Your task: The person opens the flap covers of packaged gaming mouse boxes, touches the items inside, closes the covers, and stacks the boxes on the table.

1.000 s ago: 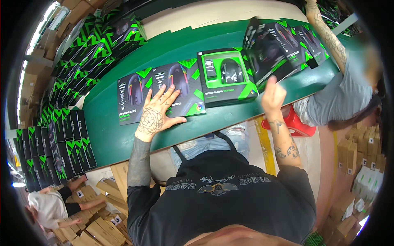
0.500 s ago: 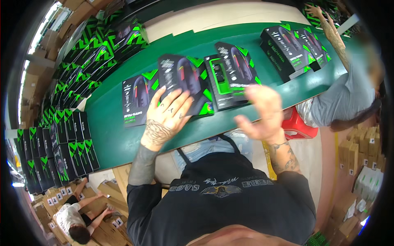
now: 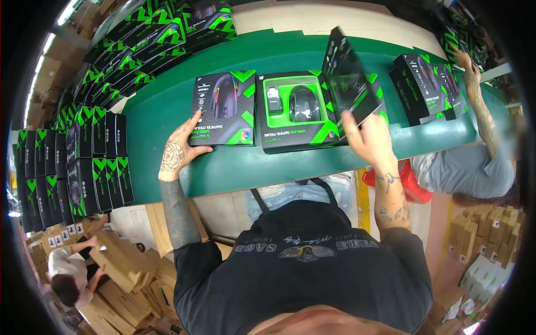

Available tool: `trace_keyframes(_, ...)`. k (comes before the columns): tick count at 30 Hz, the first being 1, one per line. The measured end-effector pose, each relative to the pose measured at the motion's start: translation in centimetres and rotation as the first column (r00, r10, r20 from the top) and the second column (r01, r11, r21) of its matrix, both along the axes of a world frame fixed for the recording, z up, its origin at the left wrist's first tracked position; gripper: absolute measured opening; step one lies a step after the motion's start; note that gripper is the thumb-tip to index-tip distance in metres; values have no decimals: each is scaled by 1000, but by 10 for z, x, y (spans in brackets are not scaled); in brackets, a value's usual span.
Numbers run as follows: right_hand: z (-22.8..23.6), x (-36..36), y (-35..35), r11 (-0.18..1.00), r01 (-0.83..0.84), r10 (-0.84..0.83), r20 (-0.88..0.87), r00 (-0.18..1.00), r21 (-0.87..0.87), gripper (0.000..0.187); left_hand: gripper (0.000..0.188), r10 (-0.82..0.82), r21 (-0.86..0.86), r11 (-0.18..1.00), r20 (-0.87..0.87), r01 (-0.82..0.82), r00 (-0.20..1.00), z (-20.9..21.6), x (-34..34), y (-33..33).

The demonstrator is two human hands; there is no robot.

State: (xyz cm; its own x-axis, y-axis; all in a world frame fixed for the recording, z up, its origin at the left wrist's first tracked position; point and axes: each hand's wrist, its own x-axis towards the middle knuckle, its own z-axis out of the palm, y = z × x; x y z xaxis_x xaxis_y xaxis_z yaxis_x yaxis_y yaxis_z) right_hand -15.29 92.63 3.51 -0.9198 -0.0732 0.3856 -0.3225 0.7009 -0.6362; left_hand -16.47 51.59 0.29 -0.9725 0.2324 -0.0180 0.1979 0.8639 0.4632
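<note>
A mouse box [image 3: 226, 106] with a mouse pictured on its black and green front lies closed on the table. My left hand [image 3: 181, 146] is at its lower left corner, fingers spread along the side and thumb by the bottom edge. To its right lies an opened mouse box [image 3: 271, 144], where a dark mouse [image 3: 304, 105] and a small dark item [image 3: 273, 100] sit in a bright green tray. My right hand [image 3: 371, 139] pinches the lower edge of this box's front flap [image 3: 349, 78], which stands raised. Behind the flap, another box [image 3: 375, 84] is mostly hidden.
Stacks of similar boxes [image 3: 100, 134] fill the table's left end, with more piled behind [image 3: 156, 33]. Two boxes [image 3: 416, 84] stand at right near a co-worker's arm [image 3: 480, 106]. A red stool [image 3: 410, 187] is beside the green table [image 3: 162, 111]. Another person handles cartons [image 3: 120, 251] at lower left.
My right hand has taken hold of the flap and lifted it, uncovering the mouse. My left hand has slid off the front of a box to a box corner. The view has shifted.
</note>
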Motion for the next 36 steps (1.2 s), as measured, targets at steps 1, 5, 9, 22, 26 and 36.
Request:
trace_keyframes(1,11,9,-2,993,-107,97,146,984,58,36,95,-2,2,1000,3,2,1000,-1,-1,-2)
trace_keyframes(5,3,13,7,925,-368,332,279,901,90,80,79,-107,-75,992,-140,98,984,1,-4,-6)
trace_keyframes(9,0,17,24,969,-246,242,242,940,-13,73,67,-220,-53,975,-90,216,971,-20,-22,-56)
trace_keyframes(22,-29,18,4,875,-289,285,71,956,388,72,90,-121,-81,991,-152,109,981,3,-3,10)
trace_keyframes(26,-43,3,-23,858,-273,300,7,954,436,68,68,-168,-115,984,-378,134,911,-4,0,9)
trace_keyframes(36,-45,-1,6,897,145,-4,-321,947,418,14,48,-105,-71,994,-618,78,779,-13,8,18)
